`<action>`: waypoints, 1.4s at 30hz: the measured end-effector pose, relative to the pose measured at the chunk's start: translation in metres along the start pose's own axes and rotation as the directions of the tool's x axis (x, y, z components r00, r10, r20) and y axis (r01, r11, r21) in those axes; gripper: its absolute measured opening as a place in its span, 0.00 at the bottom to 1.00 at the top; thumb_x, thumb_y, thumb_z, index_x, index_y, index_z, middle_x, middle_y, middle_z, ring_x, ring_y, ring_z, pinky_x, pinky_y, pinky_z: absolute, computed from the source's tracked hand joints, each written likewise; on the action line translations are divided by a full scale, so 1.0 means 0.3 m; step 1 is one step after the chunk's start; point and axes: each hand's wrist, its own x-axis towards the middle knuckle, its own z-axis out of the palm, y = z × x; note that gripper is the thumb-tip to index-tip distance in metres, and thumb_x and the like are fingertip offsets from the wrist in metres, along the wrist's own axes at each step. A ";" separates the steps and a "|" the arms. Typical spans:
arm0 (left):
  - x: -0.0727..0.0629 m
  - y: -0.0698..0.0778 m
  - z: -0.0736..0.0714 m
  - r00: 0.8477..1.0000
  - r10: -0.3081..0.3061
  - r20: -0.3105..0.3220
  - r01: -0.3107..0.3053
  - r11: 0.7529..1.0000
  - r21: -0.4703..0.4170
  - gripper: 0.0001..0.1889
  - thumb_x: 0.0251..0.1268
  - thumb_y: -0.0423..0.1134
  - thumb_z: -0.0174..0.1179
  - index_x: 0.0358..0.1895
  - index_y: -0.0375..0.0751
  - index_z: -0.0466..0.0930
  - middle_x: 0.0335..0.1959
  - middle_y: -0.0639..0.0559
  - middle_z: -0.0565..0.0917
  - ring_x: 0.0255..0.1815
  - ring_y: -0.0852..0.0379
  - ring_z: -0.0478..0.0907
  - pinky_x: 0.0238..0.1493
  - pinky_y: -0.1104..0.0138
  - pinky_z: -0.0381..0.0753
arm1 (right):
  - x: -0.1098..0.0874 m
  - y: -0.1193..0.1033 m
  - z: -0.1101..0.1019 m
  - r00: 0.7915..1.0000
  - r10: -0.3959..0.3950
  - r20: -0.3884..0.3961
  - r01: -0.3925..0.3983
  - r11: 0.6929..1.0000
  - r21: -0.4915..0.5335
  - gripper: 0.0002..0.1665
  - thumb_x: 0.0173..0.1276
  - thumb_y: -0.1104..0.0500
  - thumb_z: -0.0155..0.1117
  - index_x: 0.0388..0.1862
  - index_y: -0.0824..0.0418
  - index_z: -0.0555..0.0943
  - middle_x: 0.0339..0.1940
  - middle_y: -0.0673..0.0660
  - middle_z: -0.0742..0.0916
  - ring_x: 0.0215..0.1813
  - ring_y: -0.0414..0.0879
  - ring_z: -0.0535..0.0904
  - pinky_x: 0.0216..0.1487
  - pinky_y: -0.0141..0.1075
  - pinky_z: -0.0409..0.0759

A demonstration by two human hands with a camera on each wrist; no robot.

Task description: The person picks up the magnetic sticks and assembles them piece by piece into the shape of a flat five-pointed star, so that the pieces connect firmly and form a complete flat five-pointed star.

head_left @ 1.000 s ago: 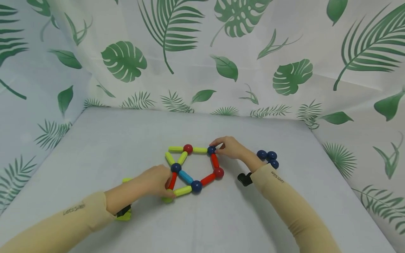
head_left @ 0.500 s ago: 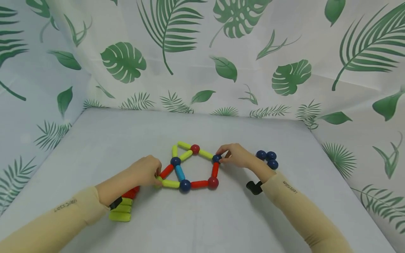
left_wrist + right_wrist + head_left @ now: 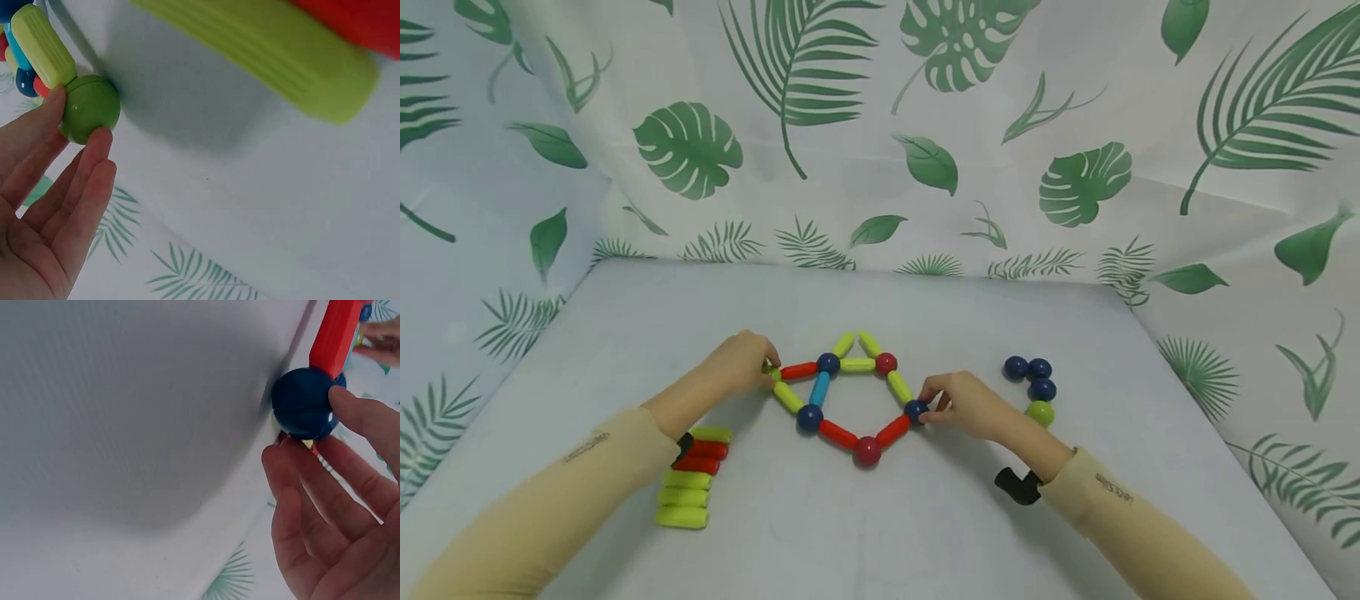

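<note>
A flat frame of magnetic rods and balls lies on the table. At its left corner my left hand [image 3: 747, 360] pinches a green ball [image 3: 91, 108] between thumb and fingertips. A red rod [image 3: 799, 370] and a yellow-green rod [image 3: 787, 397] run from that ball to two blue balls, joined by a light blue rod [image 3: 820, 389]. My right hand [image 3: 964, 404] pinches the blue ball [image 3: 305, 403] at the right corner, where a red rod [image 3: 335, 337] attaches. A red ball [image 3: 868, 451] forms the near corner; another red ball [image 3: 886, 363] sits at the far side. Two yellow-green rods [image 3: 870, 343] point away with free ends.
Loose yellow-green rods [image 3: 682, 497] and red rods [image 3: 702, 457] lie in a row beneath the left forearm. Several loose blue balls [image 3: 1040, 369] and a green ball [image 3: 1040, 413] lie beyond the right wrist. A leaf-print cloth [image 3: 850, 167] hangs along the table's back edge.
Both hands have turned the whole frame clockwise: its left corner moved away and leftward, its right corner nearer. The two free rods now tip toward each other. The loose rods and green ball became visible.
</note>
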 end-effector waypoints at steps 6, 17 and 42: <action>0.041 0.011 -0.004 0.999 0.028 -0.030 -0.028 0.999 0.028 0.14 0.53 0.33 0.65 0.45 0.34 0.82 0.39 0.45 0.82 0.38 0.51 0.76 0.45 0.59 0.76 | -0.029 -0.025 0.022 0.999 0.026 -0.021 -0.027 0.999 -0.025 0.08 0.54 0.58 0.70 0.32 0.56 0.80 0.29 0.46 0.82 0.31 0.40 0.76 0.31 0.29 0.76; 0.046 0.017 -0.005 0.999 0.020 -0.039 -0.018 0.998 0.054 0.14 0.52 0.33 0.66 0.44 0.35 0.82 0.39 0.44 0.82 0.39 0.50 0.75 0.47 0.58 0.75 | -0.047 -0.046 0.029 0.998 0.054 -0.033 -0.055 0.998 -0.030 0.08 0.55 0.59 0.69 0.34 0.56 0.80 0.30 0.47 0.82 0.32 0.41 0.76 0.29 0.29 0.76; 0.025 0.022 -0.001 0.999 0.018 -0.047 -0.017 0.999 0.027 0.13 0.50 0.34 0.67 0.41 0.34 0.83 0.36 0.46 0.82 0.36 0.52 0.75 0.44 0.60 0.76 | -0.022 0.262 -0.288 0.963 0.265 -0.052 -0.269 0.930 -0.251 0.21 0.53 0.62 0.69 0.44 0.72 0.78 0.39 0.68 0.81 0.41 0.59 0.77 0.41 0.47 0.76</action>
